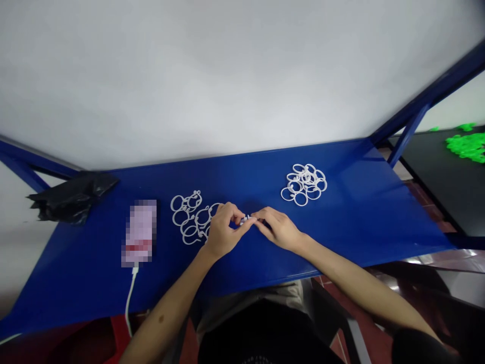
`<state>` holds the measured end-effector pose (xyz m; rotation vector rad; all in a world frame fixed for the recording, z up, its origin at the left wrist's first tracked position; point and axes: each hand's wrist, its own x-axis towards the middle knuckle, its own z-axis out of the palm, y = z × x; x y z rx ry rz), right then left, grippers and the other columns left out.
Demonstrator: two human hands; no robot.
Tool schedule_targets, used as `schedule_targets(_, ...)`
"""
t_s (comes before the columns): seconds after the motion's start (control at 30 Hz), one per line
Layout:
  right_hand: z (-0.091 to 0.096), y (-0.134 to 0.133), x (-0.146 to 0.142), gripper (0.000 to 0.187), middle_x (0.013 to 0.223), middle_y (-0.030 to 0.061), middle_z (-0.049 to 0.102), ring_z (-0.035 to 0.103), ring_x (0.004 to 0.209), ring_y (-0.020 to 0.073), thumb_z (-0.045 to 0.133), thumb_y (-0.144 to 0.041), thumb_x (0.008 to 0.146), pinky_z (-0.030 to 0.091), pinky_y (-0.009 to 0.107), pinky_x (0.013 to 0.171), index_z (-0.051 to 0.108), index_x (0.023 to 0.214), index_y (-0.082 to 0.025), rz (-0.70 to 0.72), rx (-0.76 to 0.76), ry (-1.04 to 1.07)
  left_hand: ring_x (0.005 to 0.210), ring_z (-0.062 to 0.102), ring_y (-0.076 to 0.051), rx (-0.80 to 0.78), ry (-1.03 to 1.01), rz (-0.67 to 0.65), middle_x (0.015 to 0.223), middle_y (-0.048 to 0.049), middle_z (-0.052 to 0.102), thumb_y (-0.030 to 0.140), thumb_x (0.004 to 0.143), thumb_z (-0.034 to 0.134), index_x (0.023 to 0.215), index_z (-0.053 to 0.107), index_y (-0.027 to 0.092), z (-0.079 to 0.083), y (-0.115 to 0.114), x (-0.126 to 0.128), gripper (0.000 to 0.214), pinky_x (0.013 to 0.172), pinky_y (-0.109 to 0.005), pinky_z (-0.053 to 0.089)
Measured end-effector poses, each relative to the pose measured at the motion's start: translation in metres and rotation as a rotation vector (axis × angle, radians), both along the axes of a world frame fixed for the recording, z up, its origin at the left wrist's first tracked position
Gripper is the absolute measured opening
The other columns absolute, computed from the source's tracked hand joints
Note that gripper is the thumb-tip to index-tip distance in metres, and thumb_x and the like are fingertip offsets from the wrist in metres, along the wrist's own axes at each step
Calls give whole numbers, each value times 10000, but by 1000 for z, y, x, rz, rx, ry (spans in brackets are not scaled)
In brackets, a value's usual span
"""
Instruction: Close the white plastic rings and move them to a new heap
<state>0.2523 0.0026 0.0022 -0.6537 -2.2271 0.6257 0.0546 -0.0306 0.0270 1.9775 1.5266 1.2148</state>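
A small white plastic ring is pinched between my two hands above the blue table, mostly covered by the fingers. My left hand grips its left side with thumb and forefinger. From the right, my right hand closes thumb and fingers on the other side. Beside and partly behind my left hand lies a loose group of white rings, some of them with an open gap. Farther right, a tighter pile of white rings rests on the table, apart from my right hand.
The blue table meets a pale wall at the back. At left lie a crumpled black plastic bag and a blurred-out phone with a white cable. Green pieces sit on a dark table at far right.
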Motion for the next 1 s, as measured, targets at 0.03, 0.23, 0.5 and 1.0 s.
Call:
schedule_targets(0.03, -1, 0, 0, 152, 974, 82, 706, 677, 855, 183, 494, -230, 1015, 582, 336, 752, 576, 1139, -199, -15, -10, 12, 602, 503, -118, -37, -28, -12, 628, 53, 527, 362, 847, 716, 734, 510, 220, -1, 0, 1, 275, 659, -285, 436)
schedule_targets(0.23, 0, 2, 1, 112, 948, 73, 691, 662, 842, 182, 501, -237, 1018, 571, 335, 742, 596, 1070, -210, 0, -42, 36, 639, 591, -115, -230, -254, -159, 718, 31, 627, 431, 850, 725, 860, 584, 217, -2, 2, -1, 257, 639, -253, 479)
schedule_targets(0.5, 2, 1, 5, 191, 908, 79, 680, 623, 823, 194, 417, -233, 1048, 538, 351, 729, 602, 1068, -189, 82, 66, -49, 678, 598, -135, -172, -164, -177, 707, 10, 653, 392, 888, 689, 723, 649, 216, -8, 2, 3, 245, 681, -276, 464)
schedule_targets(1.0, 17, 1, 7, 289, 1199, 145, 660, 664, 1021, 220, 546, -327, 1003, 604, 376, 830, 557, 1244, -168, -2, 161, -69, 643, 584, -115, -254, -400, -144, 711, 25, 621, 458, 921, 635, 830, 618, 207, -10, 4, -3, 268, 628, -244, 440)
